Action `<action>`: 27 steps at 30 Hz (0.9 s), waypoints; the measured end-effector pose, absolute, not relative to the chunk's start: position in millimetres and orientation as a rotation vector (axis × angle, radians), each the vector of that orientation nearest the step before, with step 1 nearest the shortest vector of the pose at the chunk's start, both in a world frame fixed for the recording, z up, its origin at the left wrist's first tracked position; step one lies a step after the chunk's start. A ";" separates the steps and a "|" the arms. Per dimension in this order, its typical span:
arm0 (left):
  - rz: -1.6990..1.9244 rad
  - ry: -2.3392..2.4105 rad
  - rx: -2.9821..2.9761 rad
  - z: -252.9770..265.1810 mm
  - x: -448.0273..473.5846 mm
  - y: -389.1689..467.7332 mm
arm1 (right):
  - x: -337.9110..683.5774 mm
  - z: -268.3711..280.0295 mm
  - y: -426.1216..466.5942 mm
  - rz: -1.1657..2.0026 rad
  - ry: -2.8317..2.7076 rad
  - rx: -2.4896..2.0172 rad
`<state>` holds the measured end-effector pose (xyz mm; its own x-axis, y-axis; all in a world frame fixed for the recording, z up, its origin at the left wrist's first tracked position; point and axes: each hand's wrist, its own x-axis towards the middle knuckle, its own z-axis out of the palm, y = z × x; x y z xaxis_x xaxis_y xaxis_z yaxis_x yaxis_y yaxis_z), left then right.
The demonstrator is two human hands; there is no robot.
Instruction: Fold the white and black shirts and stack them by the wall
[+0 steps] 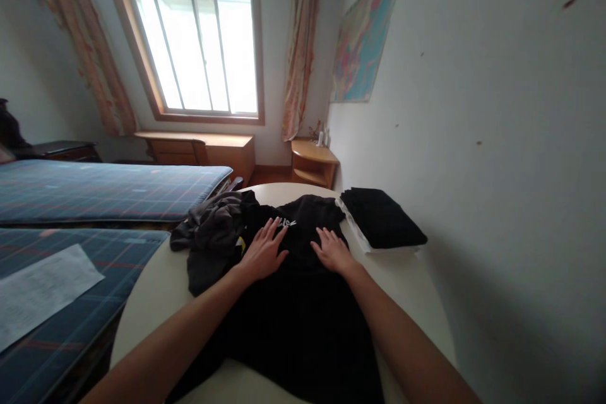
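Observation:
A black garment (303, 322) with white lettering near its far end lies spread over a round cream table (142, 315). My left hand (265, 249) rests flat on it beside the lettering, fingers spread. To the right, my right hand (334, 251) also lies palm down on the cloth, its fingers apart. Neither hand grips anything. A crumpled dark grey garment (215, 224) sits left of my left hand, at the table's left edge. Right of my right hand is a neat stack of folded black clothes (379, 218), with a white layer at the bottom.
A white wall (511, 202) runs close along the table's right side. To the left are mattresses with blue plaid covers (113, 192), and a sheet of paper (45, 293) lies on the nearer one. A wooden corner shelf (315, 151) and a desk (227, 148) stand beyond.

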<state>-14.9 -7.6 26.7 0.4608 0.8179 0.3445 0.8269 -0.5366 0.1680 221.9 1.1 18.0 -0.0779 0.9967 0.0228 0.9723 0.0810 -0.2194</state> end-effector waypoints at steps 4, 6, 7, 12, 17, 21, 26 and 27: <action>-0.366 -1.485 -2.876 9.3 -7.3 -39.1 | 229.8 7.2 -25.1 0.162 -2.246 -2.001; -0.282 -1.479 -2.933 9.3 -4.7 -54.5 | 235.2 10.5 -35.8 0.147 -2.254 -2.015; -0.256 -1.481 -2.953 10.9 -3.3 -62.8 | 237.1 13.3 -41.0 0.121 -2.256 -2.027; -0.163 -1.425 -3.104 28.8 5.6 -106.4 | 236.8 31.9 -65.8 -0.140 -2.282 -2.056; -0.240 -1.242 -3.214 50.9 9.6 -113.7 | 231.8 55.7 -79.1 -0.196 -2.448 -2.058; -0.314 -1.372 -2.968 54.6 6.1 -92.3 | 231.0 79.7 -87.3 0.025 -2.640 -1.984; -0.071 -1.340 -2.956 55.1 7.4 -98.1 | 234.7 103.5 -91.9 0.598 -2.729 -1.951; -0.027 -1.328 -2.987 58.1 8.2 -105.3 | 235.9 105.8 -90.4 0.768 -2.717 -1.952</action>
